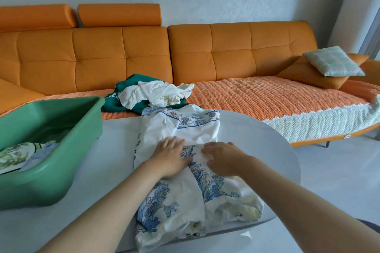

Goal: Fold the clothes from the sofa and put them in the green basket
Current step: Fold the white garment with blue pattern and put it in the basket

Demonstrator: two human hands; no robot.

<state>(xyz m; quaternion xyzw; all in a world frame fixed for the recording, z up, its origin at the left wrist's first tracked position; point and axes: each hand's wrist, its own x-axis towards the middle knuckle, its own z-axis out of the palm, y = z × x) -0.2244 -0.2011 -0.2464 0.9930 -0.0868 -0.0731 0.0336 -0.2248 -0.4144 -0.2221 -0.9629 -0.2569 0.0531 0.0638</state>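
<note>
Garment (197,129): a white cloth with a blue floral print and a blue-and-orange patterned border is lying on the table (115,139). It is running from the far edge to the near edge and drooping over the near edge.
Garment shape: it is lying partly folded into a long band. Two lengthwise folds are meeting down its middle, and a doubled flap is sitting at the far end. The near end is looking crumpled and faintly yellowed.
Left hand (172,156): it is lying released and palm-down, with straight fingers pressing the garment's middle.
Right hand (224,158): it is lying released just beside the left hand, with loosely bent fingers resting on the same fold.
Basket (61,160): a green tub is sitting at the table's left edge and holding folded clothes (20,154), one leaf-printed and one pale blue.
Pile (152,92): a green garment and a white one are lying crumpled on the sofa (246,51) seat, just beyond the table's far edge.
Cushions (331,61): a pale checked one is leaning on an orange one at the sofa's right end.
</note>
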